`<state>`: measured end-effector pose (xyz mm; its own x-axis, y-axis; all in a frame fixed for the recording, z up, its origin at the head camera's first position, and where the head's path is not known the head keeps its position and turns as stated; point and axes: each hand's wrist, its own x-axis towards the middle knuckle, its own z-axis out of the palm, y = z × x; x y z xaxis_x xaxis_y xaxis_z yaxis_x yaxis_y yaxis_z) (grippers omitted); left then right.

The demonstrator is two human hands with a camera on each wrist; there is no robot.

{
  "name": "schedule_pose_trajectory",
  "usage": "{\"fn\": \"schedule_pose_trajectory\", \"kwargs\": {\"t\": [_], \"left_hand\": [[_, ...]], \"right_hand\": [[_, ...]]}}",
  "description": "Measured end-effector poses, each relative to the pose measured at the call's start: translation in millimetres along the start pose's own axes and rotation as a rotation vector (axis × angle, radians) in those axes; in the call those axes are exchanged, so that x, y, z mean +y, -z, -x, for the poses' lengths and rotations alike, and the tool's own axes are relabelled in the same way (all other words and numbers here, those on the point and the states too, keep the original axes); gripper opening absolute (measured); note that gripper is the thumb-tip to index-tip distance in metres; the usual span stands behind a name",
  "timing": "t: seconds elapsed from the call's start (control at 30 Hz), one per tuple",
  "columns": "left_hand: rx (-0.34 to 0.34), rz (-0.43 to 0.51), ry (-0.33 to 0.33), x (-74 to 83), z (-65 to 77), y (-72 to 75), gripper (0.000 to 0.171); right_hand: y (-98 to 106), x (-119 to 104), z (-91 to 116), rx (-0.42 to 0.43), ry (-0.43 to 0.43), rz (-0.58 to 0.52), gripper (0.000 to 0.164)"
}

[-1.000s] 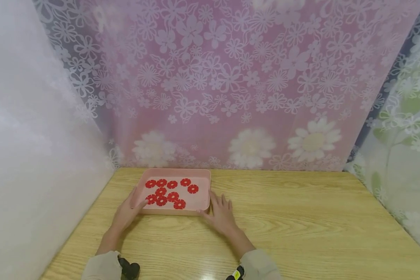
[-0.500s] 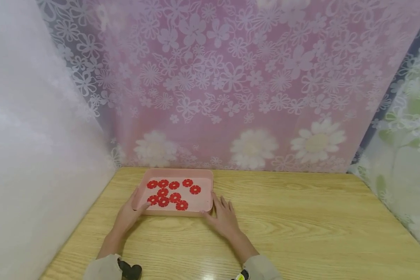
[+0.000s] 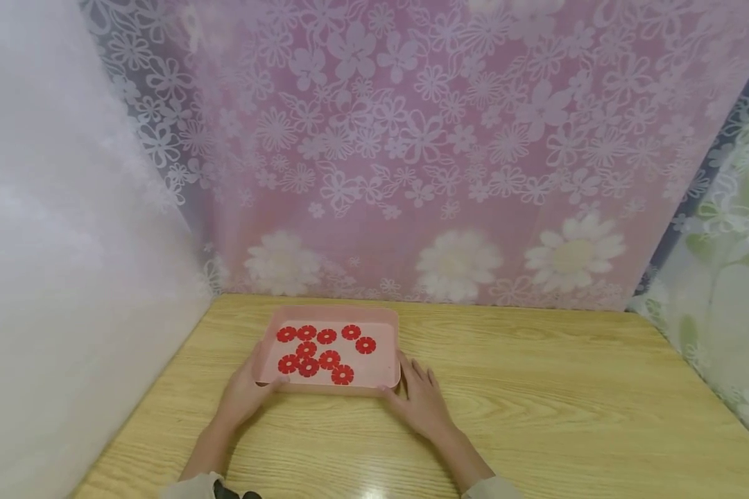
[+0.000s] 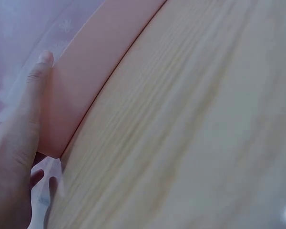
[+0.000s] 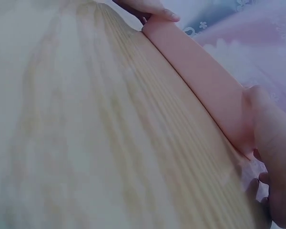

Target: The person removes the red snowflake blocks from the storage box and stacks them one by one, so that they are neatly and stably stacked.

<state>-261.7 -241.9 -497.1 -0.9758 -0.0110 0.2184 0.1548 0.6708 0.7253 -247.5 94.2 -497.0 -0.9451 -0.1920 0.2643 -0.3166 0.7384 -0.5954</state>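
A shallow pink tray (image 3: 387,357) lies on the wooden table, with several red notched discs (image 3: 342,375) spread flat over its floor. At its near left corner my left hand (image 3: 245,391) grips the tray, thumb on the front rim and fingers along the left side. My right hand (image 3: 423,403) holds the near right corner in the same way, thumb in front and fingers along the right wall. In the left wrist view the thumb presses on the tray's outer wall (image 4: 86,71). The right wrist view shows the tray's long front side (image 5: 200,71) low against the tabletop.
The pale wooden table (image 3: 568,402) extends to the right and in front of the tray. Behind it hangs a pink flowered curtain (image 3: 374,173). A white sheet (image 3: 87,242) bounds the left side and a green-flowered one (image 3: 730,291) the right.
The tray has shifted toward me and a little to the right, both hands moving with it. The discs keep their arrangement inside. The head view has also shifted slightly.
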Motion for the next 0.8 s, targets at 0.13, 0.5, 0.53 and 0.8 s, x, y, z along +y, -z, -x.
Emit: {"fn": "schedule_pose_trajectory", "kwargs": {"t": [0.13, 0.5, 0.53, 0.8], "left_hand": [[0.011, 0.008, -0.029, 4.4, 6.0, -5.4, 0.102], [0.038, 0.038, -0.068, 22.4, 16.9, -20.6, 0.104], [0.041, 0.036, -0.071, 24.0, 17.7, -22.2, 0.105], [0.062, 0.009, -0.111, 33.6, 26.6, -32.8, 0.104]], "right_hand": [[7, 3, 7, 0.003, 0.01, 0.003, 0.08], [24, 17, 23, 0.002, 0.023, 0.021, 0.08], [25, 18, 24, 0.003, 0.02, 0.027, 0.08], [33, 26, 34, 0.005, 0.012, 0.014, 0.079]]}}
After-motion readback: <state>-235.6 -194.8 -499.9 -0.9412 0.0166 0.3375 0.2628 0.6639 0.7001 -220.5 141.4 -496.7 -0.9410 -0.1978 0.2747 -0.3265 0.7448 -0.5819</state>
